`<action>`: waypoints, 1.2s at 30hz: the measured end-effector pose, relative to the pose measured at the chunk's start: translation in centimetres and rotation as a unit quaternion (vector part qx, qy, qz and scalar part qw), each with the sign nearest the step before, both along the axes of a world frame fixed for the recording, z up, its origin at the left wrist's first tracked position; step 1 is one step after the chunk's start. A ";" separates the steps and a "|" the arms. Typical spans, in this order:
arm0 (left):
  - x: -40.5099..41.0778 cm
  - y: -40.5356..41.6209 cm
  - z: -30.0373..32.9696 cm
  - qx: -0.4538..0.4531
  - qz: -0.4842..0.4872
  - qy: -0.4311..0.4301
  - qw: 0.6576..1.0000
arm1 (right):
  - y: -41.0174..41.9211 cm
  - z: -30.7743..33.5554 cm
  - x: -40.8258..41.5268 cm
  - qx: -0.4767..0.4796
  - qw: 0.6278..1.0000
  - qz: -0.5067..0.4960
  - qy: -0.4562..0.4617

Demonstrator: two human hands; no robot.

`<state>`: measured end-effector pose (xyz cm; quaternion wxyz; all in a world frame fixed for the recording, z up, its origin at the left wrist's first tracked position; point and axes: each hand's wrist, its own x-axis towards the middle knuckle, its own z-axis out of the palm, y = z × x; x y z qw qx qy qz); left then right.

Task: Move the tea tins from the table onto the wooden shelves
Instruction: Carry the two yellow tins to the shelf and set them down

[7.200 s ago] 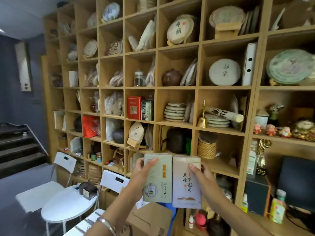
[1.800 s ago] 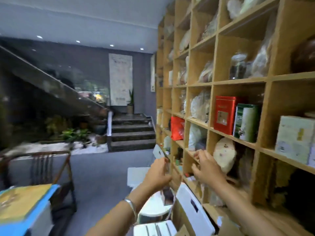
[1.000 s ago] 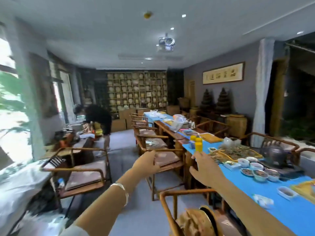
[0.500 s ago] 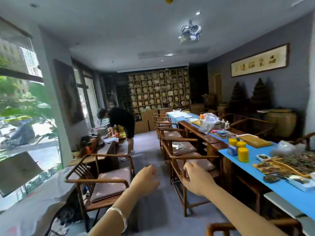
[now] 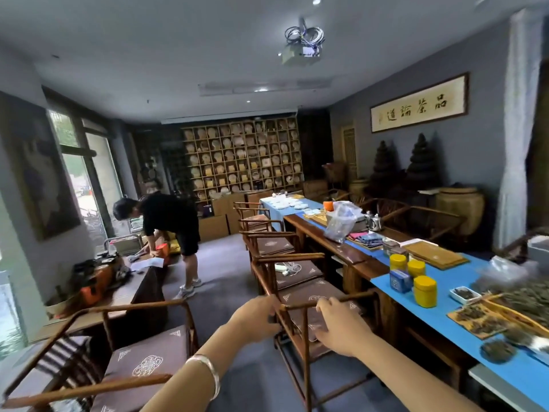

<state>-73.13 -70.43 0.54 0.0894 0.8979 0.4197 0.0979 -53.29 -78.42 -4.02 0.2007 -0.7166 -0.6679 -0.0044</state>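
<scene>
Three yellow round tea tins stand on the blue-covered table (image 5: pixel 439 319) at the right: the nearest yellow tin (image 5: pixel 425 291), another (image 5: pixel 416 268) and the farthest (image 5: pixel 397 262). A blue square tin (image 5: pixel 400 281) sits among them. My left hand (image 5: pixel 256 319) and my right hand (image 5: pixel 340 326) are stretched out in front of me over a wooden chair, both empty with loosely curled fingers. Both hands are well left of the tins. Wooden shelves (image 5: pixel 242 156) fill the far wall of the room.
A row of wooden armchairs (image 5: pixel 285 263) lines the table's left side, and another armchair (image 5: pixel 124 358) stands at the lower left. A person in black (image 5: pixel 169 224) bends over a low table by the window. Trays of loose tea (image 5: pixel 505 307) lie on the blue cloth.
I set two tins on the shelf, then turned away from it toward the room. Over the last second the view has drawn nearer to the table and my empty hands dropped lower.
</scene>
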 end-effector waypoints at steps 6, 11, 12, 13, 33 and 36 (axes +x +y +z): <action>6.9 12.3 -2.6 -0.028 -0.054 0.017 0.998 | 9.1 -2.0 5.8 -0.033 0.997 -0.072 0.007; 13.5 24.3 -3.3 -0.037 -0.125 0.007 0.991 | 16.9 -2.0 11.6 -0.039 0.984 -0.173 0.017; 14.9 26.9 -3.3 -0.048 -0.136 0.002 0.990 | 18.3 -2.2 12.7 -0.040 0.981 -0.190 0.023; 16.2 29.5 -3.2 -0.055 -0.143 0.000 0.988 | 19.5 -2.7 13.7 -0.046 0.978 -0.203 0.028; 49.5 48.2 -11.1 -0.158 -0.314 0.033 0.936 | 29.5 -11.2 40.6 -0.143 0.903 -0.397 0.088; 55.4 51.7 -10.5 -0.175 -0.292 0.031 0.940 | 31.8 -12.3 46.2 -0.145 0.896 -0.404 0.114</action>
